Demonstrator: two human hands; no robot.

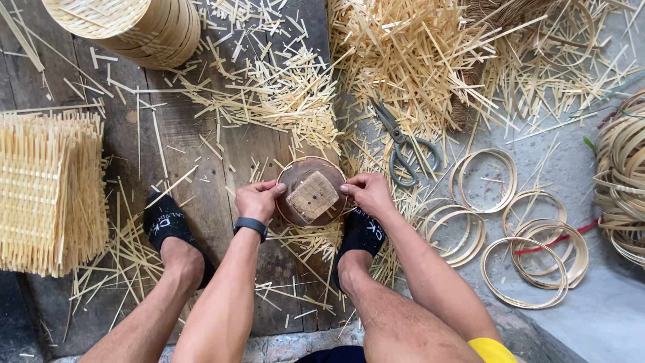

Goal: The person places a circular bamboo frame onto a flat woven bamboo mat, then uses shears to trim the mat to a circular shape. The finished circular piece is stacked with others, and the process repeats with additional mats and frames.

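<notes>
A round brown wooden form (312, 193) with a square pale block on top sits on the plank floor between my feet, a thin bamboo ring around its rim. My left hand (258, 199) grips its left edge, a black band on that wrist. My right hand (367, 193) grips its right edge. Both thumbs press on the rim.
Grey scissors (403, 144) lie just beyond my right hand among bamboo splinters (403, 54). Several bamboo rings (484, 180) lie at right, and coiled strips (621, 175) at far right. A stack of woven mats (50, 191) stands at left, with stacked baskets (134, 27) at top left.
</notes>
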